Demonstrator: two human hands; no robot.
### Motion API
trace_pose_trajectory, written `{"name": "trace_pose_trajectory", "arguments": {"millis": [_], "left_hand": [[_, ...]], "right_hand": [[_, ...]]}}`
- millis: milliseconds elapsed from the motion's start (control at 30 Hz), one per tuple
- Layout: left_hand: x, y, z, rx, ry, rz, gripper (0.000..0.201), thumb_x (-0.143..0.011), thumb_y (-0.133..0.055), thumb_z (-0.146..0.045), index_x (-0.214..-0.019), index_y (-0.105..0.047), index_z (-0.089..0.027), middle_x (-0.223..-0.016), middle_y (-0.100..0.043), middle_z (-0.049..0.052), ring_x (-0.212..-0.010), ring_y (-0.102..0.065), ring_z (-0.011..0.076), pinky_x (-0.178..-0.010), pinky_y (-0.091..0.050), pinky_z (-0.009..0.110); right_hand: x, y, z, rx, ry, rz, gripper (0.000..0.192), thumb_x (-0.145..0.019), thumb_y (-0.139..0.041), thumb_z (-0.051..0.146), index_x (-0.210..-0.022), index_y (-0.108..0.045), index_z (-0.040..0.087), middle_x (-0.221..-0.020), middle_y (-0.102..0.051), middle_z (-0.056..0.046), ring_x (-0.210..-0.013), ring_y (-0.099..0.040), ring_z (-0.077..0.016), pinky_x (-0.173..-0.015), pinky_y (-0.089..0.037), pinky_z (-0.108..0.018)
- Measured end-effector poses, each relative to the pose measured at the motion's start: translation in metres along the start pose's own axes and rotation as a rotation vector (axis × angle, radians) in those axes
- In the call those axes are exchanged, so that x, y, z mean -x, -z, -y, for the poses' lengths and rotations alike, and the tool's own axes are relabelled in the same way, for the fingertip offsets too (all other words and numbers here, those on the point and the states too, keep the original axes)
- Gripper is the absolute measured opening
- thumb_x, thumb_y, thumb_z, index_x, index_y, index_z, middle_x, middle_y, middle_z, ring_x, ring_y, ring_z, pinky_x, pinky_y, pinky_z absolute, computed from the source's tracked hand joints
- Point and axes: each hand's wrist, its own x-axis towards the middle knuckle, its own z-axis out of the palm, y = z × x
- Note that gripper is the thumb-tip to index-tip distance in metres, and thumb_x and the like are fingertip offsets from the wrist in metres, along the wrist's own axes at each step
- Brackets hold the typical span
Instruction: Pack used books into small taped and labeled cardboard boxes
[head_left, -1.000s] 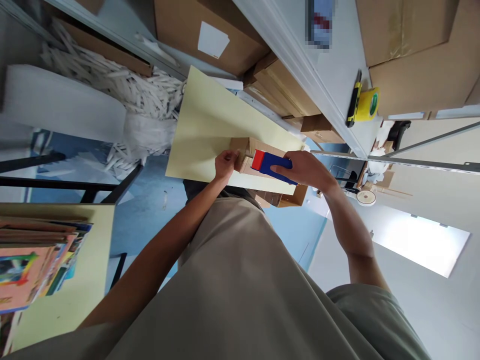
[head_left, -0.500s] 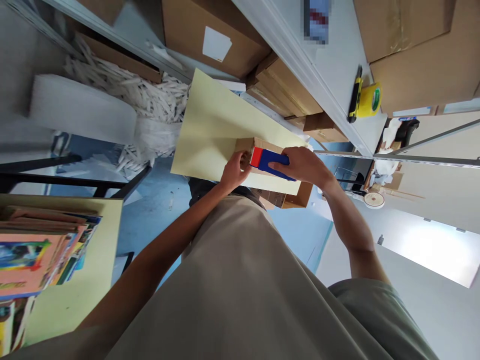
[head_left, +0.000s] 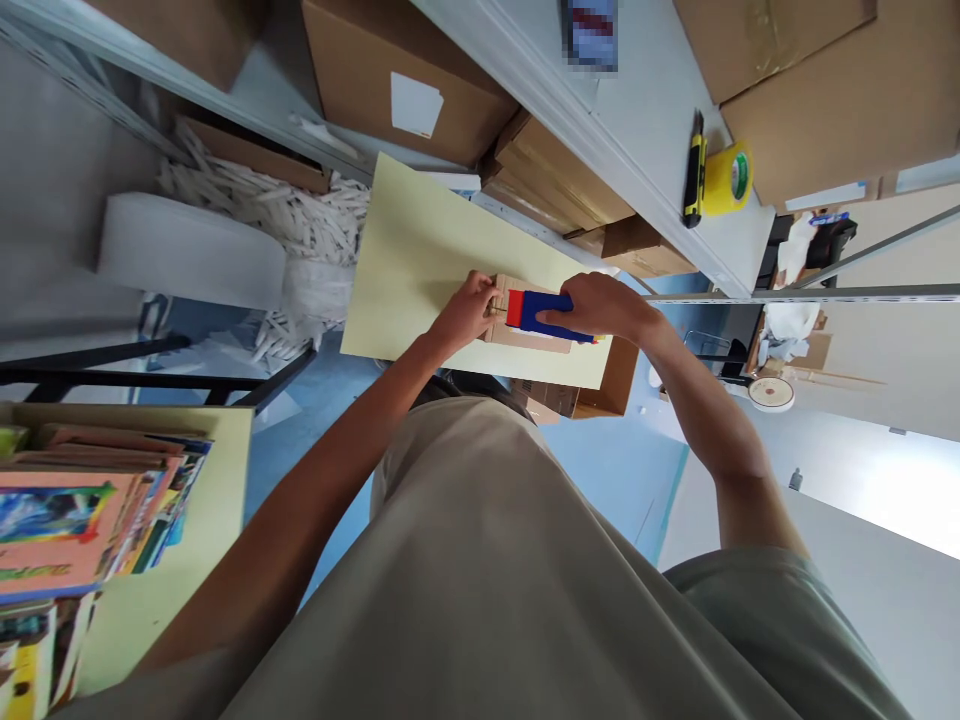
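The right hand [head_left: 600,305] grips a blue-and-red tape dispenser [head_left: 541,312] pressed onto a small cardboard box [head_left: 525,338] lying on the pale yellow counter [head_left: 420,260]. The left hand [head_left: 469,308] closes on the box's left end, steadying it.

Left hand [head_left: 466,312] has shifted from the box's [head_left: 525,338] near corner to its end face, fingertips now pressed against it beside the dispenser's [head_left: 541,312] red head. Right hand [head_left: 600,308] has drawn the dispenser flatter along the box top.
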Motion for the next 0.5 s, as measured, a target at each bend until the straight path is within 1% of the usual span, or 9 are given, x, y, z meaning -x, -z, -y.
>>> {"name": "trace_pose_trajectory", "arguments": {"millis": [67,167,300,400,467,500], "left_hand": [[0.002,0.006,0.002,-0.018,-0.007,0.034,0.038,-0.093,-0.091,-0.024,-0.127,-0.076,-0.022,-0.150,-0.059,0.014,-0.126,-0.073,0.0312,-0.123,-0.062,0.052],[0.004,0.013,0.001,-0.047,0.006,0.068,0.043,-0.090,-0.095,-0.025,-0.129,-0.077,-0.024,-0.152,-0.059,0.013,-0.125,-0.075,0.0307,-0.122,-0.063,0.051],[0.008,0.021,-0.003,-0.099,0.026,0.067,0.042,-0.095,-0.094,-0.035,-0.133,-0.080,-0.025,-0.156,-0.061,0.013,-0.123,-0.076,0.0294,-0.121,-0.063,0.050],[0.014,0.024,-0.007,-0.163,0.054,0.063,0.042,-0.099,-0.091,-0.042,-0.136,-0.082,-0.026,-0.158,-0.063,0.013,-0.123,-0.077,0.0303,-0.120,-0.063,0.050],[0.018,0.027,-0.011,-0.216,0.089,0.056,0.042,-0.100,-0.089,-0.044,-0.139,-0.083,-0.027,-0.158,-0.065,0.012,-0.125,-0.077,0.0314,-0.120,-0.063,0.049],[0.020,0.028,-0.012,-0.240,0.106,0.052,0.042,-0.101,-0.088,-0.044,-0.140,-0.083,-0.028,-0.158,-0.066,0.012,-0.127,-0.077,0.0320,-0.119,-0.062,0.048]], "right_hand": [[-0.007,-0.005,-0.017,-0.049,-0.001,0.034,0.055,-0.108,-0.071,0.068,-0.100,-0.083,0.015,-0.086,-0.080,-0.015,-0.084,-0.072,-0.0294,-0.076,-0.044,-0.038],[-0.017,-0.013,-0.039,-0.111,0.021,0.068,0.057,-0.107,-0.072,0.070,-0.097,-0.082,0.015,-0.083,-0.079,-0.014,-0.080,-0.071,-0.0281,-0.075,-0.044,-0.038],[-0.024,-0.025,-0.060,-0.203,0.081,0.073,0.061,-0.104,-0.074,0.075,-0.101,-0.084,0.015,-0.088,-0.081,-0.013,-0.083,-0.074,-0.0276,-0.076,-0.046,-0.037],[-0.023,-0.033,-0.078,-0.313,0.135,0.138,0.062,-0.101,-0.077,0.078,-0.102,-0.083,0.016,-0.088,-0.083,-0.012,-0.083,-0.075,-0.0264,-0.076,-0.049,-0.036],[-0.020,-0.038,-0.098,-0.367,0.162,0.181,0.065,-0.099,-0.077,0.082,-0.100,-0.083,0.017,-0.085,-0.083,-0.011,-0.082,-0.076,-0.0261,-0.076,-0.050,-0.036],[-0.017,-0.041,-0.112,-0.381,0.170,0.193,0.067,-0.097,-0.078,0.084,-0.100,-0.083,0.017,-0.084,-0.083,-0.011,-0.081,-0.076,-0.0263,-0.076,-0.051,-0.035]]}}
